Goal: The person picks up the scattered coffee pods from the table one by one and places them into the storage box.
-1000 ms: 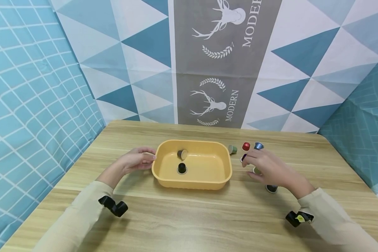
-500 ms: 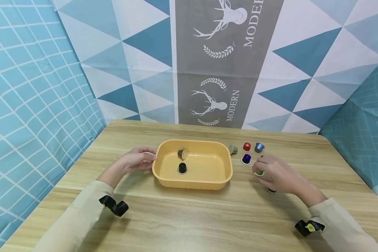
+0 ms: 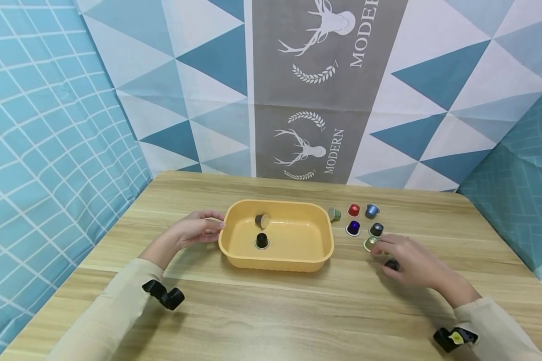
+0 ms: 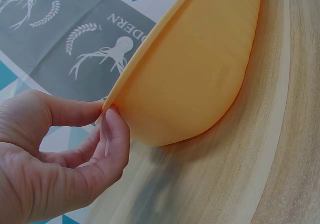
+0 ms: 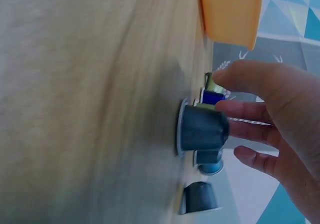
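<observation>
My left hand (image 3: 198, 229) pinches the left rim of a yellow plastic basin (image 3: 280, 264) between thumb and fingers, as the left wrist view shows. Two coffee capsules lie inside it: a tipped brown-grey one (image 3: 262, 220) and an upright black one (image 3: 261, 240). Over on the right, my right hand (image 3: 408, 260) hovers with parted fingers over a dark coffee capsule (image 5: 202, 129) standing on its rim. Thumb and fingertips seem apart from it in the right wrist view. Just left of those fingers sits a light green capsule (image 3: 370, 244), partly covered by them.
Behind the right hand stand more capsules: dark grey (image 3: 376, 229), purple-blue (image 3: 353, 228), red (image 3: 354, 210) and a tipped blue one (image 3: 372, 210). A tipped green capsule (image 3: 334, 214) lies close to the basin's right wall. Patterned cloth walls (image 3: 198, 100) border the wooden table (image 3: 253, 316).
My right hand has moved right and nearer to me, from the purple-blue capsule past the light green one to the dark one. The left hand and basin have stayed put.
</observation>
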